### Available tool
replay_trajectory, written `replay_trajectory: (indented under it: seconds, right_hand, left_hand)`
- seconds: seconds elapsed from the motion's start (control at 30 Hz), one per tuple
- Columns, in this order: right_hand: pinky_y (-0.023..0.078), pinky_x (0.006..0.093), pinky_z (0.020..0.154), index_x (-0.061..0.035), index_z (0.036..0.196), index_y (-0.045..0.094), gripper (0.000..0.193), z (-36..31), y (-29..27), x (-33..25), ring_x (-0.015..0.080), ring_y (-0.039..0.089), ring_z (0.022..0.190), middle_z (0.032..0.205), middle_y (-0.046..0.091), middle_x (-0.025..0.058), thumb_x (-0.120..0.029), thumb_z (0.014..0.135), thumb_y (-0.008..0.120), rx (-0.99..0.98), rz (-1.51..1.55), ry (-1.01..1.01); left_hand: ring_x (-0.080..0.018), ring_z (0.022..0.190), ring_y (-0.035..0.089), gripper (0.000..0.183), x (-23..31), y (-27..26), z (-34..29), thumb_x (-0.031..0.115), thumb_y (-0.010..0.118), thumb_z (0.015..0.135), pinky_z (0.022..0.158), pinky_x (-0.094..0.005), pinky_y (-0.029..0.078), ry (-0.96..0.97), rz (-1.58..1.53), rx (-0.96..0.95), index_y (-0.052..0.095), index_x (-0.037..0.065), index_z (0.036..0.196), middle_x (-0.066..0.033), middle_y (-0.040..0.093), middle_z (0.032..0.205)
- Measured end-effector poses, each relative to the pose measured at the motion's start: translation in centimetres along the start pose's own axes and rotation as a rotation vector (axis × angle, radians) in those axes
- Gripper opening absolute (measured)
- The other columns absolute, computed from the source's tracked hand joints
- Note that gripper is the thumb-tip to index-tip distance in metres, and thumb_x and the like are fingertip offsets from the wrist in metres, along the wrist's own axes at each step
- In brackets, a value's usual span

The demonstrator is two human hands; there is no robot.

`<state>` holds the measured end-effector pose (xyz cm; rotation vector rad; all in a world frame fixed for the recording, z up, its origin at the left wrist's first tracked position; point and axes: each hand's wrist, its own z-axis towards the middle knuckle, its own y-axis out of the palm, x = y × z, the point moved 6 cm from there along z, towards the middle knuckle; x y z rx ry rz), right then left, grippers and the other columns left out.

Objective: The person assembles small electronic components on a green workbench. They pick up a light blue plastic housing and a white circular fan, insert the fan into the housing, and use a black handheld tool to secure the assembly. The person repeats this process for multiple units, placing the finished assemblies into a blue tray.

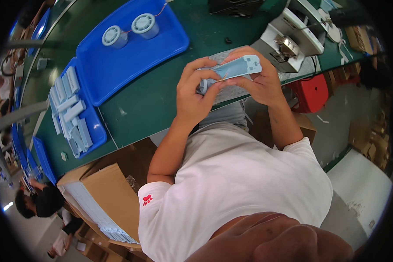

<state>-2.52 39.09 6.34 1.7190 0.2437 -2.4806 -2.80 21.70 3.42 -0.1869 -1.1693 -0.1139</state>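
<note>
Above the near edge of the green bench, both hands hold a long, light-blue plastic shell (238, 67) between them. My right hand (265, 85) is closed round its wider end, which has small square cut-outs. Closed at the other end is my left hand (192, 91), its thumb and fingers around a roundish pale part (204, 85) set against the shell. A thin orange wire (225, 76) shows between the two thumbs. The fingers hide how the round part and the shell meet.
A large blue tray (118, 81) holds two white round units (145, 26) joined by a wire. Left of it, a smaller blue tray (99, 131) carries several pale-blue shells (72, 109). A grey-white machine (279, 46) stands at right, a red stool (312, 93) below. Cardboard box (111, 192) at lower left.
</note>
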Motion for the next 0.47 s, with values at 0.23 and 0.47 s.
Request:
replay_trajectory:
  seconds: [0.23, 0.47]
  right_hand:
    - [0.054, 0.0312, 0.090, -0.0018, 0.121, 0.066, 0.049, -1.6, -3.7, -1.9, 0.0182, 0.065, 0.106, 0.119, 0.066, 0.0091, 0.003, 0.076, 0.085, 0.131, -0.341, 0.162]
    - [0.054, 0.0271, 0.092, 0.0014, 0.147, 0.037, 0.071, 1.0, -15.1, -10.7, 0.0261, 0.061, 0.112, 0.130, 0.055, 0.0152, -0.026, 0.091, 0.071, 1.116, -0.502, -0.612]
  left_hand:
    - [-0.0201, 0.108, 0.061, 0.010, -3.2, 2.3, -0.4, 0.005, 0.065, 0.099, 0.096, -0.0334, 0.046, -0.117, -0.247, 0.065, 0.056, 0.003, 0.101, -0.0138, 0.068, 0.114]
    - [-0.0177, 0.109, 0.058, 0.017, -2.7, 3.2, 0.5, 0.016, 0.061, 0.105, 0.098, -0.0324, 0.044, -0.099, 0.038, 0.121, 0.052, 0.003, 0.110, -0.0149, 0.066, 0.118]
